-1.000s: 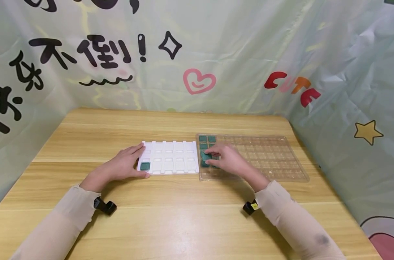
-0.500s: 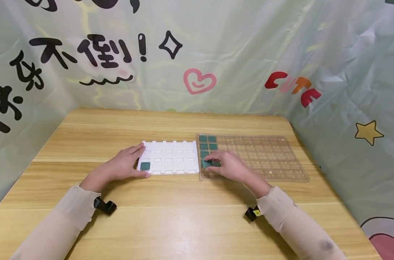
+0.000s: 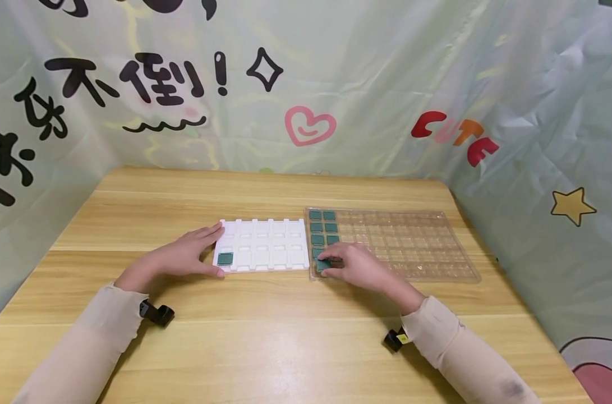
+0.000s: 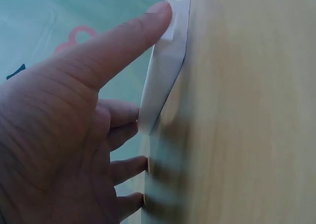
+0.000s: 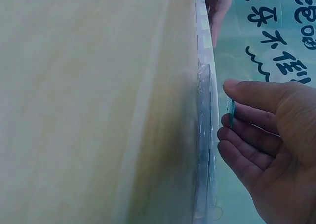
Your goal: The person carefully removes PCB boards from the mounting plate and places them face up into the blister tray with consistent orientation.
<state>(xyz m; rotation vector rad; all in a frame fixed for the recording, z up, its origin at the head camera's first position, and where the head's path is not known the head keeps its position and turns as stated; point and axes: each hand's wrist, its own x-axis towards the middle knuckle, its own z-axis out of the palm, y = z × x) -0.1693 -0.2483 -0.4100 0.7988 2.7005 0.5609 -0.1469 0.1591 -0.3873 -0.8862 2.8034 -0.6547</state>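
Observation:
My left hand (image 3: 187, 253) spans the left end of a white compartment tray (image 3: 262, 272), fingers at its far corner and thumb at its near corner. In the left wrist view the thumb (image 4: 123, 44) lies along the tray's edge. One green chip (image 3: 225, 258) sits in its near-left cell. My right hand (image 3: 358, 266) pinches another green chip (image 3: 323, 266) between thumb and fingers, over the near-left cells of a clear plastic tray (image 3: 412, 247). The right wrist view shows this chip edge-on, raised above the tray's rim. Fingers partly cover the chips beneath.
Several green chips (image 3: 317, 227) fill the clear tray's left columns; its other cells show bare plastic. Both trays lie end to end on a wooden table (image 3: 285, 336). A printed curtain (image 3: 361, 73) hangs behind and at both sides.
My right hand has moved toward the near edge of the clear tray, carrying the pinched chip and uncovering chips behind it. The left hand has shifted slightly left at the white tray's end.

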